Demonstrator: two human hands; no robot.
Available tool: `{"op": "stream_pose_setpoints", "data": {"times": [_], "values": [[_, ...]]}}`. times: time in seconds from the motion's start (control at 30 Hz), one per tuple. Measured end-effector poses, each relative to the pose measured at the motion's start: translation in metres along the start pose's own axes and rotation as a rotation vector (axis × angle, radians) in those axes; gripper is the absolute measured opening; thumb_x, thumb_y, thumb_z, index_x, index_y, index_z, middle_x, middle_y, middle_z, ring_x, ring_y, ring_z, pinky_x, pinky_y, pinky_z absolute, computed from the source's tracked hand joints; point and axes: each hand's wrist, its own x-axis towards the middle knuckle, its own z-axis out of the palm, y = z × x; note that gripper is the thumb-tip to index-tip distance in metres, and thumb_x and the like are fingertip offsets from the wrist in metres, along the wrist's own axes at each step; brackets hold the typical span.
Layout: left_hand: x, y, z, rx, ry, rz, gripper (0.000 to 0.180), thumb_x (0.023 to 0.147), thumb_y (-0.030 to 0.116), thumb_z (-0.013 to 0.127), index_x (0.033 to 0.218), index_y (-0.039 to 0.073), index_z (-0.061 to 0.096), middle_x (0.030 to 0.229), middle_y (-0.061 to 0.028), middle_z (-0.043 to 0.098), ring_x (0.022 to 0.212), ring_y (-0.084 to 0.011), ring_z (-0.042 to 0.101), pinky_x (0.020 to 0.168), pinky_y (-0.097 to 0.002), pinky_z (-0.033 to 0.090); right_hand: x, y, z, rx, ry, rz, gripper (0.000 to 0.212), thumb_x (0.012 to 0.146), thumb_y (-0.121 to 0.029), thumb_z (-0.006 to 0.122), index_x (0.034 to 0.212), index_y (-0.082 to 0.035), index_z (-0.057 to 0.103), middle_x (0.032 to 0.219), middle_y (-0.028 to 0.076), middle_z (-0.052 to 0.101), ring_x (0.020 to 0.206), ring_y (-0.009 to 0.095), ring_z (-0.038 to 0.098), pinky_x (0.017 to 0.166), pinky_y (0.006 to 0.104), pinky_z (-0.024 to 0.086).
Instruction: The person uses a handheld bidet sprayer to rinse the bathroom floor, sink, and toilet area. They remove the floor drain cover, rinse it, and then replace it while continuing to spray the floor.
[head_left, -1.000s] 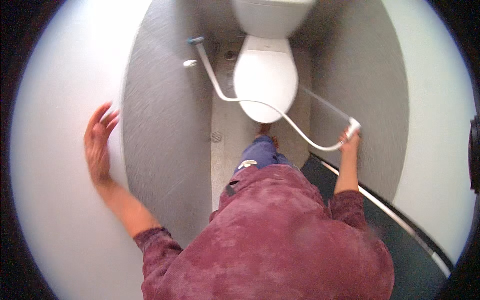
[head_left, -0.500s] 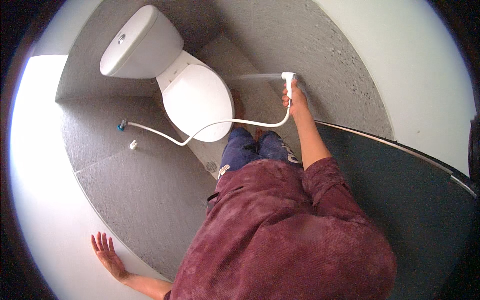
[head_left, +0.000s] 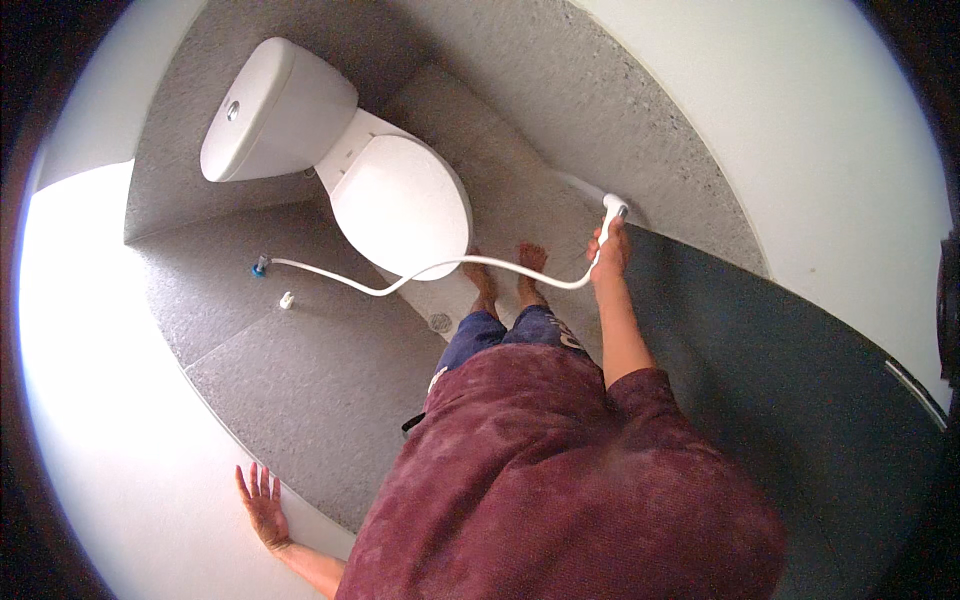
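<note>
My right hand [head_left: 612, 250] is wrapped round the handle of a white bidet sprayer [head_left: 611, 208]. Water sprays from its head toward the far left, over the floor near the grey wall. A white hose [head_left: 518, 267] sags from the sprayer across the front of the toilet [head_left: 402, 205] to a valve with a blue part [head_left: 261, 265] on the left wall. The toilet's lid is down. At the lower left my left hand [head_left: 264, 505] has its fingers spread against the white upper wall, holding nothing.
A small white holder [head_left: 287, 300] sticks out of the grey tiled wall [head_left: 310, 360] below the valve. A round floor drain [head_left: 440, 322] lies beside my bare feet [head_left: 532, 258]. Along my right stands a dark panel [head_left: 740, 350] with a metal handle [head_left: 915, 393].
My right hand has drawn the sprayer nearer and slightly right, and the spray now slants up and left. Both feet now show more fully. My left hand stays on the wall.
</note>
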Motion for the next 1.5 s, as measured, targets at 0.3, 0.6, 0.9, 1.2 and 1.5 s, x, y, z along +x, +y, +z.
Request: {"op": "stream_pose_setpoints", "data": {"times": [0.3, 0.6, 0.9, 1.2, 1.5], "values": [[-0.005, -0.002, 0.005, 0.188, 0.051, 0.083, 0.077, 0.082, 0.056, 0.055, 0.140, 0.013, 0.030, 0.137, -0.0122, 0.039, 0.124, -0.0268, 0.040, 0.103, -0.0438, 0.030, 0.009, -0.021, 0.068, 0.101, -0.150, 0.122, 0.040, 0.093, -0.049, 0.041, 0.102, -0.010, 0.049, 0.068, 0.000, 0.045, 0.043, 0.010, 0.038, 0.037, 0.0246, 0.030], [-0.001, -0.032, -0.022, 0.365, 0.067, 0.144, 0.046, 0.090, 0.034, 0.055, 0.129, 0.010, 0.049, 0.124, -0.0121, 0.053, 0.115, -0.0253, 0.051, 0.097, -0.0414, 0.041, -0.024, -0.070, 0.096, 0.046, -0.229, -0.035, 0.045, 0.093, -0.054, 0.033, 0.096, -0.011, 0.048, 0.063, 0.000, 0.047, 0.043, 0.011, 0.039, 0.037, 0.0267, 0.030], [0.018, -0.187, 0.011, 0.125, -0.172, -0.208, 0.038, 0.090, 0.024, 0.057, 0.124, 0.007, 0.053, 0.118, -0.0085, 0.056, 0.107, -0.0192, 0.054, 0.092, -0.0336, 0.043, -0.076, -0.091, 0.107, -0.100, -0.334, -0.007, 0.051, 0.093, -0.054, 0.030, 0.089, -0.008, 0.051, 0.061, 0.000, 0.048, 0.042, 0.011, 0.035, 0.037, 0.0265, 0.028], [0.028, -0.294, 0.012, 0.077, -0.151, -0.365, 0.037, 0.089, 0.028, 0.056, 0.122, 0.010, 0.055, 0.105, -0.0066, 0.060, 0.096, -0.0168, 0.055, 0.081, -0.0309, 0.044, -0.110, -0.098, 0.113, -0.160, -0.269, 0.010, 0.056, 0.095, -0.054, 0.023, 0.087, -0.007, 0.053, 0.059, 0.000, 0.047, 0.041, 0.012, 0.034, 0.036, 0.0264, 0.026], [0.015, -0.333, -0.023, 0.101, -0.108, -0.375, 0.036, 0.089, 0.027, 0.056, 0.120, 0.009, 0.057, 0.101, -0.0038, 0.060, 0.092, -0.0153, 0.055, 0.079, -0.0299, 0.044, -0.105, -0.093, 0.103, -0.197, -0.349, -0.011, 0.056, 0.095, -0.055, 0.021, 0.087, -0.010, 0.053, 0.058, 0.000, 0.047, 0.041, 0.012, 0.034, 0.036, 0.0255, 0.026]]}}
